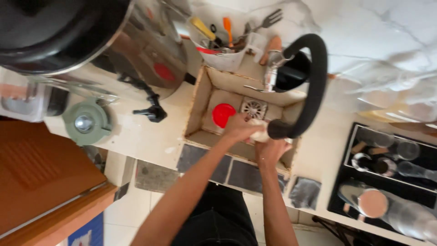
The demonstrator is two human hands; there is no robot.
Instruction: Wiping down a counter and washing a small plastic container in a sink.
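A small pale object (260, 135), too blurred to name, sits at the middle of the square sink (202, 93), held right under the mouth of the black hose spout (314, 86). The left hand (239, 127) wraps over it from about 9 o'clock, its grip clenched on it; the right hand (269, 149) cups it from 6 o'clock, fingers curled beneath, though I cannot tell whether that grip is truly closed on it or only supporting.

To do this well, it seems wise to keep the object low in the basin and directly below the spout, one hand steadying while the other turns or rubs, so splashes stay inside the walls.

At 10 o'clock from the hands a red round lid (223, 114) lies on the sink floor, with the metal drain (253, 109) at 12 o'clock. Beyond, at 12 o'clock, stands a white utensil holder (223, 59) with a fork and coloured handles.

The pale surface (136, 136) carries a green round lid (86, 122) at 9 o'clock and a large steel pot (150, 45) at 10 o'clock. At 3 o'clock a black tray (346, 159) holds glasses. The wall is white marbled tile; the floor below is pale tile.
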